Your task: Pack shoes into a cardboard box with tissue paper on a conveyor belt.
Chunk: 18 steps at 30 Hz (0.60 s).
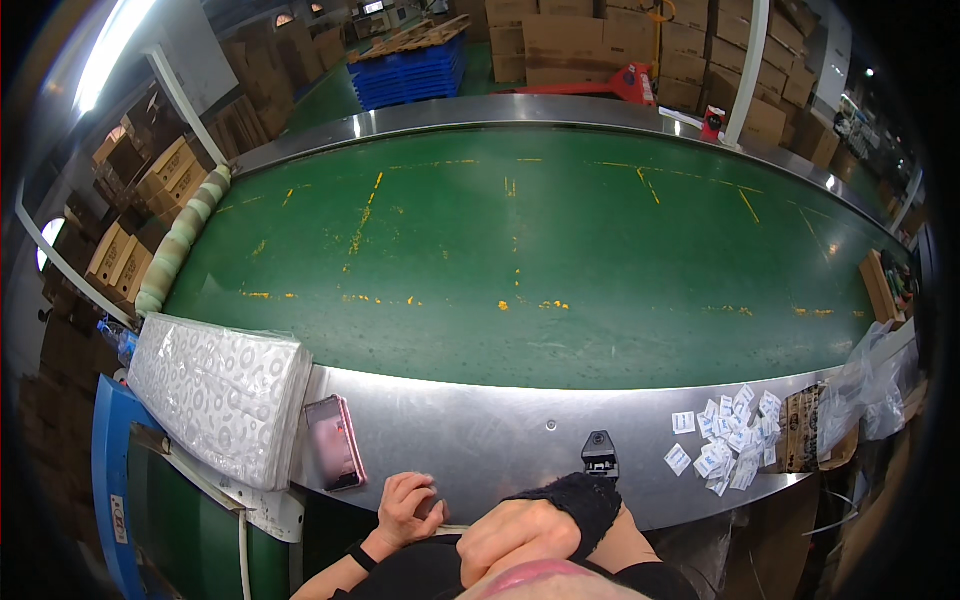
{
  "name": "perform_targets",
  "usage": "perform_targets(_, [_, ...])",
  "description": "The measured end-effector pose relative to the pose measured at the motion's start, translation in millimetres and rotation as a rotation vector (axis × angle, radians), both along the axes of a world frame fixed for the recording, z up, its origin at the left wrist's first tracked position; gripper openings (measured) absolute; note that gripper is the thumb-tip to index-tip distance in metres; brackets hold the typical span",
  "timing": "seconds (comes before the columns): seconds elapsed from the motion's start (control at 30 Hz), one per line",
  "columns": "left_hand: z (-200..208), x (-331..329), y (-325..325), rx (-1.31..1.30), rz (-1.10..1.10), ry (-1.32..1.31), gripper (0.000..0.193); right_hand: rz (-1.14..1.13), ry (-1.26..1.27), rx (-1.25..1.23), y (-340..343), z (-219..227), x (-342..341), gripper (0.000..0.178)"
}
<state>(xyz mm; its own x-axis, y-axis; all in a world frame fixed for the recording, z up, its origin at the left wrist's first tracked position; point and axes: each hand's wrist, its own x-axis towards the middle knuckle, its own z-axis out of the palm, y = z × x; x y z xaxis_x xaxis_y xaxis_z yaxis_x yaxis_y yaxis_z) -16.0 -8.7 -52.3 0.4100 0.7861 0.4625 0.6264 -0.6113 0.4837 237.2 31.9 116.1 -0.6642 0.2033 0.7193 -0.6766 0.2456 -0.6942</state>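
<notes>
My left hand (405, 510) is at the near edge of the steel ledge (450, 430), its fingers loosely bent and apart from the thumb, with nothing visible in it. A black band circles that wrist. My right hand (520, 540) is raised close in front of me at the lower middle, fingers folded in and palm hidden; a black cuff (580, 505) is at its wrist. Just beyond the cuff, a small black device (600, 455) rests on the ledge. Left of my left hand lies a pink-edged phone (335, 443). Small white sachets (735, 435) with blue print lie scattered to the right.
A plastic-wrapped stack of patterned sheets (220, 395) sits at the left. Beyond the ledge stretches a green belt (560, 250) with worn yellow marks. A cardboard box (805, 430) and clear plastic bags (870, 395) are at right. Blue pallets (410, 75) stand far back.
</notes>
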Motion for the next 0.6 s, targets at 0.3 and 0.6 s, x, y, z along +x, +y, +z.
perform_targets(0.3, [1,1,1,0.014,-0.003,0.001,0.022,-0.198,0.162,0.188,6,2,-3,0.015])
perform_targets(0.6, [4,2,-1,0.002,-0.001,-0.003,0.022,-0.278,0.293,0.16,-5,6,-15,0.011])
